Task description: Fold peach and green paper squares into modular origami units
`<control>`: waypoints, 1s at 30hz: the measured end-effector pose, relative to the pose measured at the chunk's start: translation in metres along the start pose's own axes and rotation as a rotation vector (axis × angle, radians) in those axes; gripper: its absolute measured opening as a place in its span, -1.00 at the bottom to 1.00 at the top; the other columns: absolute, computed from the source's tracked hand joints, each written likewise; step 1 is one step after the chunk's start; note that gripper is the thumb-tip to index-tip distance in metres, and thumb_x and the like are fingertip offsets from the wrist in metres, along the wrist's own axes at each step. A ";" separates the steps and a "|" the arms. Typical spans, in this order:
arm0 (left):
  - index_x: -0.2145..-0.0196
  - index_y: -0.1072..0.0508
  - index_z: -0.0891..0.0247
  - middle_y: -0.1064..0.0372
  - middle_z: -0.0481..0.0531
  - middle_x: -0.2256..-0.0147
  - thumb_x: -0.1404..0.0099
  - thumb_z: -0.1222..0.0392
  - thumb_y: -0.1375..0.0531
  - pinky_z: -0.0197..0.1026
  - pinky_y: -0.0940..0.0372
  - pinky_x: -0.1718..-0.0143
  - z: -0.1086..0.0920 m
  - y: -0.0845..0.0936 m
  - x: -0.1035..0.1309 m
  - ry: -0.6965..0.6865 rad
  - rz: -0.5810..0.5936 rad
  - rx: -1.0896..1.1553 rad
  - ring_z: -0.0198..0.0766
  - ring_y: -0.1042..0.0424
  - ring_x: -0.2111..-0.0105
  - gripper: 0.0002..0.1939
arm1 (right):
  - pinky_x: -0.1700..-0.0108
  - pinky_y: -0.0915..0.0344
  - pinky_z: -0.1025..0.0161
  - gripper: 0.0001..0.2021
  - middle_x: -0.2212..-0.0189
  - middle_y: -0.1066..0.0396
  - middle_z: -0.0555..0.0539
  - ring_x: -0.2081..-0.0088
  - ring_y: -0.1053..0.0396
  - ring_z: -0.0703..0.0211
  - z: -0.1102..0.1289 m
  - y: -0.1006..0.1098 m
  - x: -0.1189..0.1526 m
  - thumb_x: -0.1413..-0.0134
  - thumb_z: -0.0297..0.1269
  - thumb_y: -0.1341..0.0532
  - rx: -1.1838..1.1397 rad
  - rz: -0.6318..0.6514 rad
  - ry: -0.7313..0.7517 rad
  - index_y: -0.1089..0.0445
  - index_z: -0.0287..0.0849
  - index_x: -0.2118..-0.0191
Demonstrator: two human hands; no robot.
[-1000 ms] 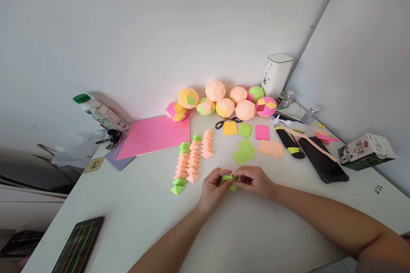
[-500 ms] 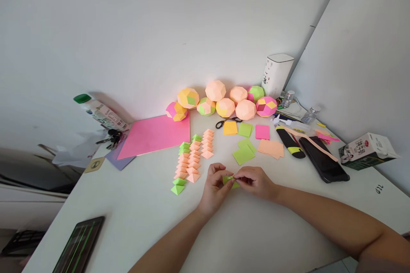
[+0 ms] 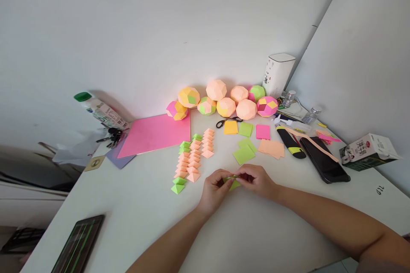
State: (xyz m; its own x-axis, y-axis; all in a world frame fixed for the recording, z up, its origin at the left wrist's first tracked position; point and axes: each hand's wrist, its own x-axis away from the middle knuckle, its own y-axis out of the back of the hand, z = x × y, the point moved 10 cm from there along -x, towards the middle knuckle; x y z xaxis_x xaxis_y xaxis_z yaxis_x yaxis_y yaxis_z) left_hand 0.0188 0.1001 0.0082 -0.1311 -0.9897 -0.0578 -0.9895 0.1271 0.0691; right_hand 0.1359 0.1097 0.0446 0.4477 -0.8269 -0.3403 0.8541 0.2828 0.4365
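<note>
A small green sheet of paper (image 3: pixel 235 184) is pinched between both hands just above the white table, its upper edge creased or folded. My left hand (image 3: pixel 215 189) grips its left side with thumb and fingertips. From the right, my right hand (image 3: pixel 256 180) pinches the upper edge; fingers partly hide the paper. Beyond the hands lie loose green sheets (image 3: pixel 244 153) and peach sheets (image 3: pixel 271 148). Rows of folded peach paper pieces (image 3: pixel 194 160) stand to the left, with a folded green piece (image 3: pixel 178 188) at the near end.
Several faceted paper balls (image 3: pixel 216 90) are piled against the wall. Black scissors (image 3: pixel 220 123) lie before them, near yellow (image 3: pixel 230 127) and pink (image 3: pixel 263 132) pads. A phone (image 3: pixel 323 160), box cutter (image 3: pixel 291 143) and milk carton (image 3: pixel 365 150) sit right; a tablet (image 3: pixel 78 243) and pink board (image 3: pixel 156 134) left.
My left fingers have closed in and curled lower around the green paper. Its upper edge now shows as a thin folded strip between the fingertips. The other things have stayed put.
</note>
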 end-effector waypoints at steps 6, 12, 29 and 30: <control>0.39 -0.53 0.25 -0.41 0.08 0.37 -0.12 0.12 -0.25 -0.23 -0.31 0.38 0.000 0.001 -0.001 -0.004 -0.008 0.090 -0.25 -0.38 0.37 -0.85 | 0.51 -0.23 0.33 -0.86 0.50 -0.40 -0.05 0.54 -0.25 0.30 -0.013 -0.003 0.001 -0.07 -0.26 -0.18 -0.008 0.036 -0.095 -0.42 -0.20 0.33; 0.39 -0.56 0.22 -0.42 0.07 0.38 -0.11 0.15 -0.26 -0.23 -0.32 0.39 -0.002 0.001 -0.001 -0.012 -0.011 0.104 -0.26 -0.38 0.37 -0.88 | 0.51 -0.22 0.32 -0.80 0.53 -0.41 -0.06 0.55 -0.27 0.28 -0.010 -0.002 -0.002 -0.09 -0.19 -0.17 -0.035 0.036 -0.098 -0.44 -0.20 0.39; 0.44 -0.59 0.20 -0.38 0.02 0.48 -0.07 0.16 -0.29 -0.27 -0.26 0.44 0.001 0.005 -0.001 0.024 -0.040 0.116 -0.32 -0.35 0.45 -0.90 | 0.53 -0.21 0.33 -0.82 0.56 -0.39 -0.04 0.55 -0.28 0.28 -0.016 -0.002 0.000 -0.05 -0.21 -0.22 -0.125 0.037 -0.130 -0.46 -0.22 0.42; 0.45 -0.58 0.21 -0.35 0.00 0.51 -0.06 0.15 -0.30 -0.29 -0.24 0.47 0.002 0.005 0.000 0.030 -0.049 0.110 -0.33 -0.32 0.47 -0.89 | 0.52 -0.21 0.34 -0.82 0.56 -0.39 -0.05 0.55 -0.27 0.29 -0.016 -0.002 0.001 -0.05 -0.22 -0.22 -0.124 0.037 -0.127 -0.46 -0.22 0.42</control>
State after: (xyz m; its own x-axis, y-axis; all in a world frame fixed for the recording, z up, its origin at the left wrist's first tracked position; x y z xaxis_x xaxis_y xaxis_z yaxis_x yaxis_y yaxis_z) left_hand 0.0135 0.1012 0.0070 -0.0822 -0.9962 -0.0290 -0.9956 0.0834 -0.0427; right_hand 0.1381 0.1161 0.0304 0.4492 -0.8672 -0.2150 0.8674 0.3655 0.3378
